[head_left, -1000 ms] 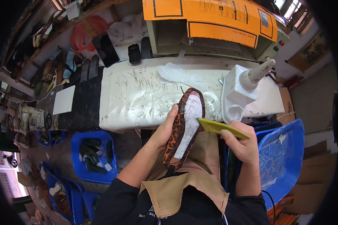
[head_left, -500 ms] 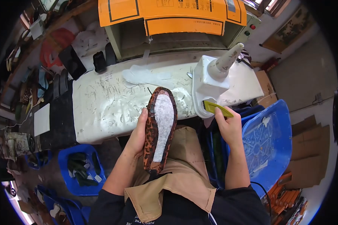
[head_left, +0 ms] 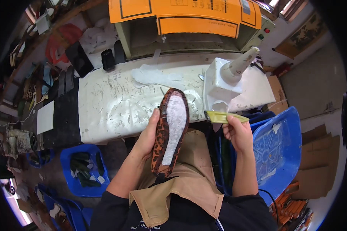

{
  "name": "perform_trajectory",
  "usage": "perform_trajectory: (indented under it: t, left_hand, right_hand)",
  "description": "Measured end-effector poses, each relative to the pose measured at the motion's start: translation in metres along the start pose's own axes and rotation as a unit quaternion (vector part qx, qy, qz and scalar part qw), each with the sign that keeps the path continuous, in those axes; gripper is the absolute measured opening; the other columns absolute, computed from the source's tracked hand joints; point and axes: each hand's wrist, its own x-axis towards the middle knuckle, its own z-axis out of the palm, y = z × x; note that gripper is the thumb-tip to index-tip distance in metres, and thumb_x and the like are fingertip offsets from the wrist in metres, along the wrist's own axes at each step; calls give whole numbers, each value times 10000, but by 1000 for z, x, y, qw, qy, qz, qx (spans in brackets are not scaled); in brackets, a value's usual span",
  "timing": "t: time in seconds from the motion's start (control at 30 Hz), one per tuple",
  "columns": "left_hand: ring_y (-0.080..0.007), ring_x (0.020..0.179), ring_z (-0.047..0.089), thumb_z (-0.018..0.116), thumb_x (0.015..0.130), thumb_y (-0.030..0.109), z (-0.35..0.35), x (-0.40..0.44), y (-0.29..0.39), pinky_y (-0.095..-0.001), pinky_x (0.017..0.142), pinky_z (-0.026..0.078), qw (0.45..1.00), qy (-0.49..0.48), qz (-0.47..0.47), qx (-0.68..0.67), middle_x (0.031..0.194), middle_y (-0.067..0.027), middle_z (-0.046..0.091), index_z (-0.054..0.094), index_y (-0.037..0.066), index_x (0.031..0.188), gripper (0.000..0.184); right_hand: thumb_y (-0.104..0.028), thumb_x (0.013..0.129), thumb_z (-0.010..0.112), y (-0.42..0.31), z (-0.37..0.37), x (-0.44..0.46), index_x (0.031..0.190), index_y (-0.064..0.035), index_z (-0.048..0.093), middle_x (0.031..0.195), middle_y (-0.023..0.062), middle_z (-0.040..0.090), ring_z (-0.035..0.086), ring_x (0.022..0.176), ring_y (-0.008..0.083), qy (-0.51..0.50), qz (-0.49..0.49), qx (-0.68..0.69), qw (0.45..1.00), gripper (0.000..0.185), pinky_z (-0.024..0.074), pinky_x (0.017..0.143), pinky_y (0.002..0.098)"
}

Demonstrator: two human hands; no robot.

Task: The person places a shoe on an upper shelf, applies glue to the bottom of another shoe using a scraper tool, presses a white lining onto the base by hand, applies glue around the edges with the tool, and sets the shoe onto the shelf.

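My left hand (head_left: 147, 139) is closed around the side of a leopard-print shoe (head_left: 161, 148), held bottom up with its toe pointing away from me. A pale grey-white filler piece (head_left: 176, 113) covers the middle of the shoe's underside, inside the folded-in edge. In my right hand (head_left: 240, 135) is a flat yellow-green brush (head_left: 226, 117), pinched by its handle, its dark tip pointing left. The brush is to the right of the shoe, apart from it. Just beyond the brush is the small cup (head_left: 220, 106) of a white glue dispenser (head_left: 219, 91) with a cone-shaped top.
White insole-shaped sheets (head_left: 154, 76) lie on the white-covered bench (head_left: 104, 104). An orange-topped metal box (head_left: 198, 26) stands behind. A blue basket (head_left: 292, 134) is at my right; another blue basket (head_left: 65, 169) with dark items sits lower left. Shelves line the left.
My right hand has lifted the brush away from the dispenser's cup and turned it toward the shoe. The shoe is tilted slightly more to the right. The whole view has shifted a little.
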Motion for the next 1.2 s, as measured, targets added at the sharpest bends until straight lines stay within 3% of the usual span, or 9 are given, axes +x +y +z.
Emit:
perform_trajectory:
  t: [0.13, 0.27, 0.43, 0.8, 0.97, 1.2]
  left_hand:
    - [-151, 894, 689, 316, 1093, 622, 3, 3, -1, -275, 755, 547, 999, -22, -16, 18, 1168, -115, 724, 591, 37, 1372, 704]
    - [-177, 903, 699, 320, 1090, 624, 17, 3, 0, -293, 761, 553, 997, 19, 35, 62, 1165, -116, 729, 588, 48, 1381, 699]
    - [-135, 1019, 643, 290, 1118, 569, 13, -2, 4, -287, 885, 514, 997, -10, 17, 78, 1263, -101, 682, 580, 29, 1384, 668]
    - [-181, 1115, 637, 313, 1103, 598, 10, 1, 2, -323, 949, 502, 996, -15, 13, 90, 1348, -121, 650, 539, 51, 1446, 684]
    - [-184, 1125, 637, 321, 1099, 602, 10, 2, 1, -323, 954, 502, 997, -18, 17, 79, 1361, -121, 646, 525, 48, 1461, 693]
    - [-186, 1117, 650, 292, 1118, 565, 11, 4, 1, -320, 975, 505, 998, 2, 29, 60, 1332, -124, 667, 559, 3, 1423, 692]
  right_hand:
    - [-114, 977, 634, -7, 40, -33, 821, -6, 652, 699, 40, 600, 480, 566, 136, -52, -38, -12, 998, 191, 394, 536, 280]
    - [-38, 949, 648, -9, 61, -34, 811, 4, 636, 724, 52, 601, 465, 570, 156, -154, -294, -188, 924, 145, 398, 544, 297]
    - [16, 908, 667, -15, 64, -28, 805, 12, 628, 708, 60, 572, 449, 571, 185, -207, -362, -248, 875, 111, 396, 550, 307]
    - [33, 903, 644, -20, 57, -32, 795, 18, 623, 725, 65, 566, 426, 583, 195, -240, -351, -294, 856, 111, 371, 559, 307]
    - [34, 845, 693, -18, 56, -33, 789, -1, 622, 699, 70, 551, 443, 560, 216, -237, -370, -311, 842, 97, 386, 535, 319]
    - [35, 848, 680, -12, 52, -38, 785, 2, 628, 704, 76, 555, 446, 564, 219, -266, -356, -313, 839, 88, 384, 542, 317]
